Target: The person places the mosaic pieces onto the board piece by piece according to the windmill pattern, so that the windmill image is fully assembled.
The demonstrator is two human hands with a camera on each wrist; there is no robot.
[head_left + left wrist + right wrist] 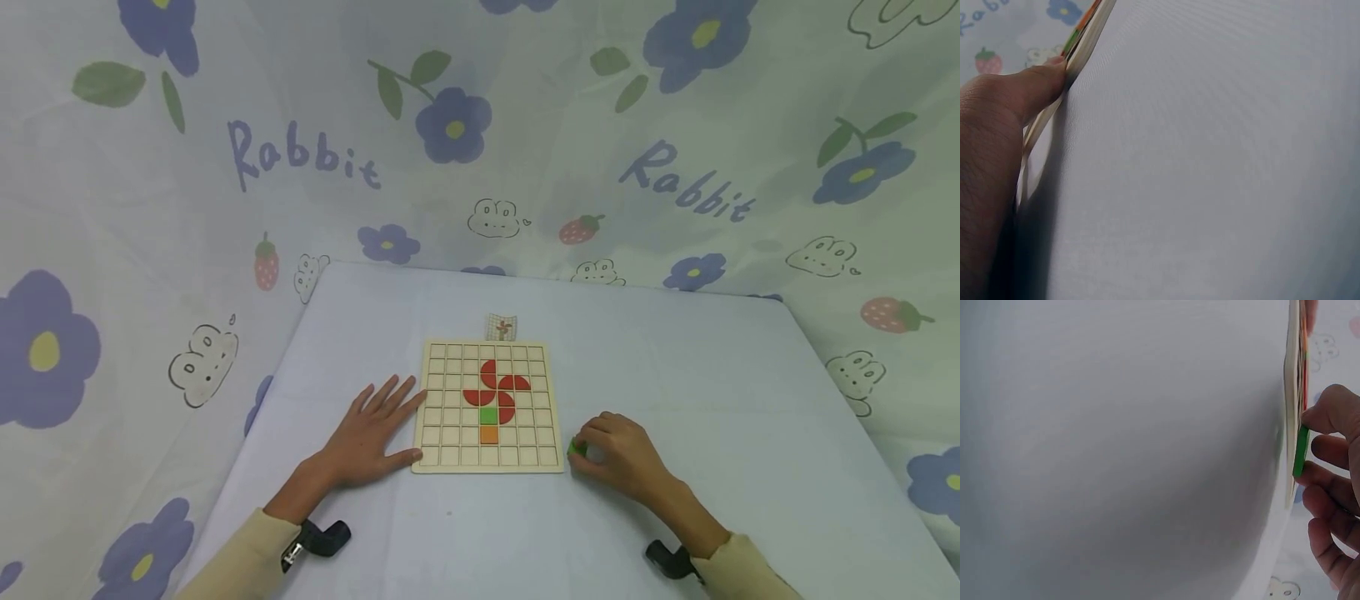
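Observation:
A square wooden grid board (442, 457) lies on the white table. Four-part wording aside, several red rounded pieces (514, 383) form a pinwheel on it, with a green square (489, 416) and then an orange square (489, 435) below. My left hand (365, 437) lies with spread fingers at the board's left side, its thumb and fingertips touching the edge. Just off the lower right edge, my right hand (618, 454) pinches a green block (1301, 451) between thumb and finger; its exact shape is partly hidden by the fingers.
A small picture card (501, 327) with a grid and a red pinwheel design is at the board's far edge. White cloth covers the table (675, 358). A patterned curtain (540, 158) with flowers and rabbits hangs behind and at the sides.

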